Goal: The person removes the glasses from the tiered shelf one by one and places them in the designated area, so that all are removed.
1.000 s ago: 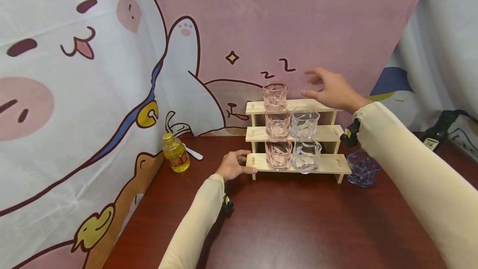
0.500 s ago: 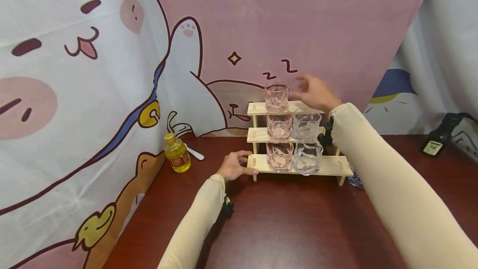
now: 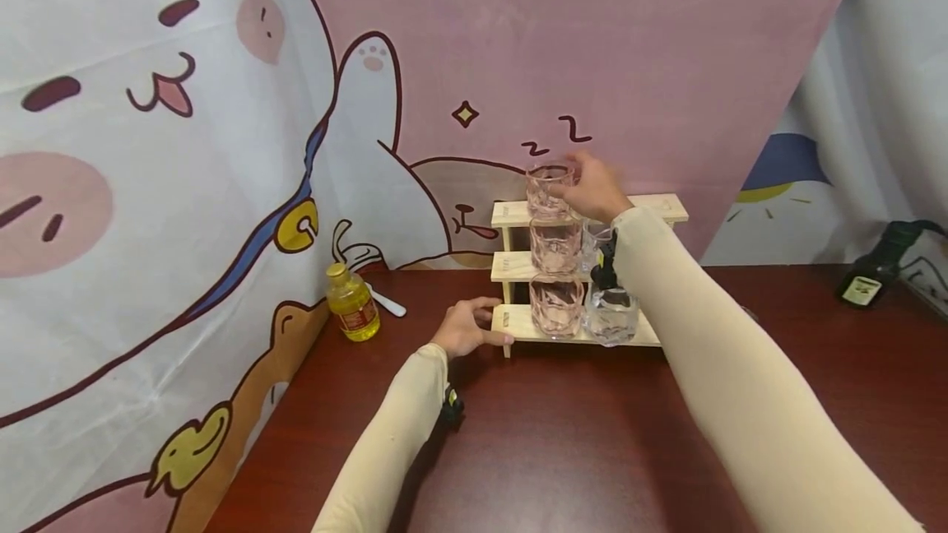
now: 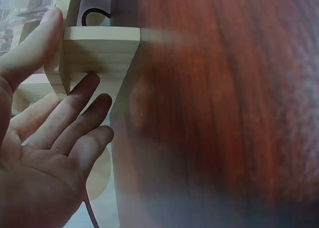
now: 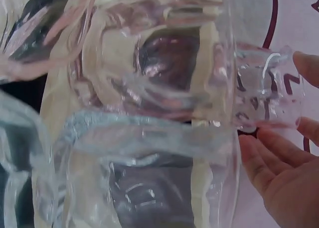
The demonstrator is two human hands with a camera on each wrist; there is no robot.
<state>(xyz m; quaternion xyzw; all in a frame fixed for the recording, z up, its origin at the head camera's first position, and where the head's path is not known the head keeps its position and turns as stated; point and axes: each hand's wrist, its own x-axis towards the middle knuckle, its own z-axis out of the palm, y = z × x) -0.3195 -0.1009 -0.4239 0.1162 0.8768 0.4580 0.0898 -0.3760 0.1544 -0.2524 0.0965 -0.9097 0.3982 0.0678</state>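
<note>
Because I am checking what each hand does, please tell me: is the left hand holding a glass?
No, the left hand holds the lower left end of the wooden shelf, apart from the nearest glass.

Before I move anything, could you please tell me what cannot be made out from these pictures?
Head: the clear glass on the middle shelf is mostly hidden by the right sleeve and hand.
Head: that sleeve also hides the right end of the bottom shelf.
Head: the label on the yellow bottle is too small to read.
Right wrist: the frame edge cuts off the right hand; its grip on the top pink glass is unclear.
</note>
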